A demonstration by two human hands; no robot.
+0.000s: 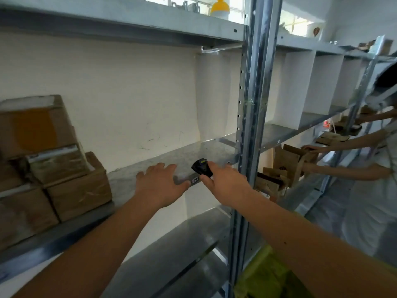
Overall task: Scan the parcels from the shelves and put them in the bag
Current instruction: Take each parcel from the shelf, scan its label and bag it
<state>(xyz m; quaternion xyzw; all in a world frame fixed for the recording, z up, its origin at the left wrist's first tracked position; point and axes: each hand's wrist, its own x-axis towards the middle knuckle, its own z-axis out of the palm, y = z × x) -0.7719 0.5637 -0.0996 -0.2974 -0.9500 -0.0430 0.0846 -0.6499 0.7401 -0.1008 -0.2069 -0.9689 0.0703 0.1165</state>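
Several brown cardboard parcels (49, 160) wrapped in tape are stacked at the left end of a grey metal shelf (193, 153). My left hand (161, 186) rests flat on the shelf's front edge, fingers spread, holding nothing. My right hand (225, 181) grips a small black scanner (202, 167) that points at a small label (195, 180) on the shelf edge. A yellow-green bag (268, 274) shows at the bottom right under my right forearm.
A steel upright (251, 125) divides this bay from the one on the right. There another person's arms (348, 155) reach among brown paper packets (287, 164). White dividers (298, 89) stand on the right shelf. A yellow-capped bottle (220, 7) sits on top.
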